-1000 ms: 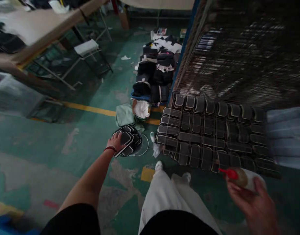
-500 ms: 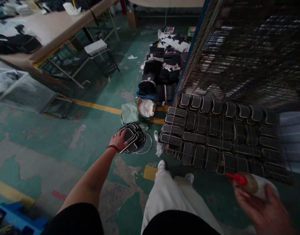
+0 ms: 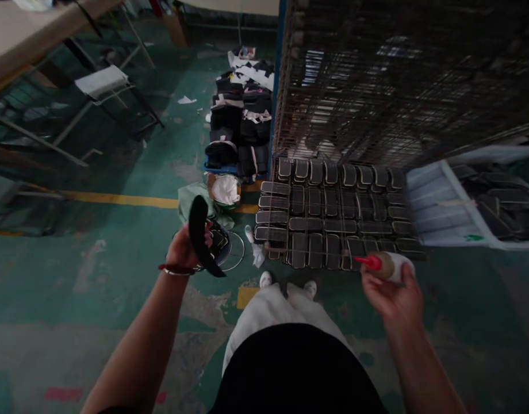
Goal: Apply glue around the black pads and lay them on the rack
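1. Raised since the earlier frame, when it was being rested on the bucket (image 3: 227, 254), the left hand (image 3: 183, 246) is now being held over it in view, a curved black piece (image 3: 199, 230) being carried in its grasp.
2. Black piece and left hand are being kept together: the strip is being clamped between palm and fingers, and its long axis is being run from the far end back toward the wearer, the near end being tipped to the right.
3. On the opposite side, a bottle (image 3: 389, 266) is being gripped by the right hand (image 3: 389, 296), fingers being wrapped beneath; its long axis is being laid crosswise, its red nozzle (image 3: 370, 263) being pointed left, toward the black piece's side.
4. Nozzle and black piece are being held well apart, the rack's pieces (image 3: 330, 202) being seen beyond and between them; the right hand is being placed farther from the strip.
5. No brand or writing is being made legible on the bottle; a green mark (image 3: 474, 237) is being shown on the white crate (image 3: 428, 190), too small to be read.
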`<state>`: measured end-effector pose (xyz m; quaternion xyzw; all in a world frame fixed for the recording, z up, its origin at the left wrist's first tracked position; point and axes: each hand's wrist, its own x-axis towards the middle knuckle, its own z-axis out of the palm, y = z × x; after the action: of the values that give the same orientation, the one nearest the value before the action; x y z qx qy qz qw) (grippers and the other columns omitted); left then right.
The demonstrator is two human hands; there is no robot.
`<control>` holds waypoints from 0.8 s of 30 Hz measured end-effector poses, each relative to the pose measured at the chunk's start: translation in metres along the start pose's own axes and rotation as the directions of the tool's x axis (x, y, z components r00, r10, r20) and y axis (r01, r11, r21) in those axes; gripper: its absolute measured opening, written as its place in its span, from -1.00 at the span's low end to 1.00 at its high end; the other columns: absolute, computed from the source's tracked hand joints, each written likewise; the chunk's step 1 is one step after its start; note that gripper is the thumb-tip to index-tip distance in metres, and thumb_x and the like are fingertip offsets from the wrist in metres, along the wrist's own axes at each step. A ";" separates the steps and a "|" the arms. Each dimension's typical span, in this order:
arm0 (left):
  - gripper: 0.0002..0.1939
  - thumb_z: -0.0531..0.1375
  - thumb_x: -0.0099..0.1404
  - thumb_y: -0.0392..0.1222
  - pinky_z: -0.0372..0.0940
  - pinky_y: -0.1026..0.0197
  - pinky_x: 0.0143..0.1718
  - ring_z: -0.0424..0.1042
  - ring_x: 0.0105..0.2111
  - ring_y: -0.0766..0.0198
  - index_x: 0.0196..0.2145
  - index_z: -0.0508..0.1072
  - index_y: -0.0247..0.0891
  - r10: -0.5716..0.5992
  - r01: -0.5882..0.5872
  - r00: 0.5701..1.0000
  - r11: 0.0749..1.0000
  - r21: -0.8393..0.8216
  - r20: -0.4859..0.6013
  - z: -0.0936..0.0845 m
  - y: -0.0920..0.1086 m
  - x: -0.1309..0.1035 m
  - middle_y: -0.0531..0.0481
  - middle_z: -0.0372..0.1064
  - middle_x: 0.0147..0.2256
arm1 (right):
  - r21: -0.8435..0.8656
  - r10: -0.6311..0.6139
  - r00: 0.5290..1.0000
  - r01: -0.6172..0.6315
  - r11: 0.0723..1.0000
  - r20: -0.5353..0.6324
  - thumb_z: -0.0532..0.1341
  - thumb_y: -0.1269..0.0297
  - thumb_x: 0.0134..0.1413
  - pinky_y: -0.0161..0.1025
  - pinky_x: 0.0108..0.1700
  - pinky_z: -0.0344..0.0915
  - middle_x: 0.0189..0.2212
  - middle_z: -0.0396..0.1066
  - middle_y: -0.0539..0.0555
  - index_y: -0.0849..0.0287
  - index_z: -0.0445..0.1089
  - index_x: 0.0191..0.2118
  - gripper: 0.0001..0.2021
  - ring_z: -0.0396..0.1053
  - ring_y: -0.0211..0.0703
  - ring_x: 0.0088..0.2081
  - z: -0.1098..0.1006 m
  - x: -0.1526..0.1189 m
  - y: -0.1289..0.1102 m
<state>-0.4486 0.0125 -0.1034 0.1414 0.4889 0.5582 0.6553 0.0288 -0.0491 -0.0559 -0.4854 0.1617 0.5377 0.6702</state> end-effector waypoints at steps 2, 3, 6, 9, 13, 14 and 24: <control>-0.78 0.27 0.21 -0.21 0.38 0.34 -0.42 0.41 -0.43 0.36 -0.17 0.49 -0.31 -0.113 0.119 0.987 0.992 -0.041 0.117 0.042 -0.030 0.003 -0.07 0.51 -0.27 | 0.019 -0.022 0.999 0.021 1.000 0.033 0.22 0.12 0.22 -0.42 -0.63 0.24 -0.21 0.47 0.19 0.22 0.31 0.02 -0.65 0.48 -0.03 -0.24 -0.001 -0.006 -0.010; -0.76 0.29 0.17 -0.29 0.39 0.35 -0.39 0.44 -0.42 0.36 -0.17 0.49 -0.31 -0.171 0.177 0.971 0.984 -0.020 0.165 0.063 -0.044 0.004 -0.06 0.51 -0.29 | 0.027 -0.040 0.998 0.039 0.999 0.047 0.24 0.12 0.20 -0.42 -0.63 0.24 -0.22 0.47 0.17 0.21 0.31 0.01 -0.65 0.48 -0.05 -0.26 -0.003 -0.008 -0.017; -0.71 0.32 0.09 -0.37 0.43 0.27 -0.26 0.52 -0.32 0.26 -0.17 0.51 -0.32 -0.272 0.259 0.913 0.962 0.082 0.304 0.120 -0.077 0.000 -0.08 0.55 -0.27 | 0.041 -0.122 0.989 0.119 0.992 0.083 0.26 0.14 0.19 -0.41 -0.66 0.22 -0.27 0.47 0.10 0.17 0.32 -0.05 -0.71 0.46 -0.11 -0.35 -0.003 -0.014 -0.045; -0.72 0.36 0.07 -0.36 0.44 0.25 -0.22 0.55 -0.30 0.24 -0.21 0.52 -0.29 -0.302 0.249 0.851 0.952 0.175 0.430 0.164 -0.088 -0.013 -0.06 0.57 -0.27 | 0.006 -0.229 0.960 0.231 0.973 0.163 0.27 0.20 0.19 -0.38 -0.69 0.22 -0.30 0.48 0.06 0.17 0.36 -0.10 -0.77 0.46 -0.13 -0.40 0.006 -0.018 -0.078; -0.70 0.40 0.11 -0.35 0.45 0.25 -0.23 0.57 -0.32 0.26 -0.17 0.54 -0.24 -0.353 0.179 0.759 0.921 0.346 0.547 0.211 -0.087 -0.037 -0.02 0.60 -0.27 | -0.034 -0.354 0.917 0.366 0.930 0.183 0.24 0.27 0.25 -0.32 -0.59 0.40 -0.28 0.54 0.04 0.16 0.42 -0.12 -0.87 0.51 -0.14 -0.36 0.030 -0.022 -0.122; -0.69 0.39 0.13 -0.34 0.45 0.23 -0.22 0.57 -0.31 0.25 -0.14 0.54 -0.23 -0.375 0.150 0.727 0.904 0.400 0.575 0.223 -0.086 -0.044 -0.02 0.60 -0.26 | -0.039 -0.377 0.904 0.392 0.919 0.201 0.23 0.29 0.26 -0.28 -0.51 0.47 -0.26 0.55 0.03 0.15 0.43 -0.12 -0.87 0.53 -0.14 -0.31 0.037 -0.024 -0.131; -0.67 0.30 0.28 -0.30 0.39 0.20 -0.05 0.55 -0.10 0.19 0.02 0.58 -0.19 -0.521 -0.063 0.471 0.786 0.615 0.712 0.318 -0.072 -0.095 -0.10 0.59 -0.06 | -0.198 -0.430 0.639 0.676 0.710 0.638 0.50 0.02 -0.14 -0.37 -0.68 0.19 -0.44 0.45 -0.04 0.07 0.51 -0.26 -0.65 0.35 -0.22 -0.53 0.065 -0.042 -0.193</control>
<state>-0.1421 0.0196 0.0429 0.5136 0.2543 0.1423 0.8070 0.1633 -0.0093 0.0980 -0.4677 -0.3174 0.4356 0.7005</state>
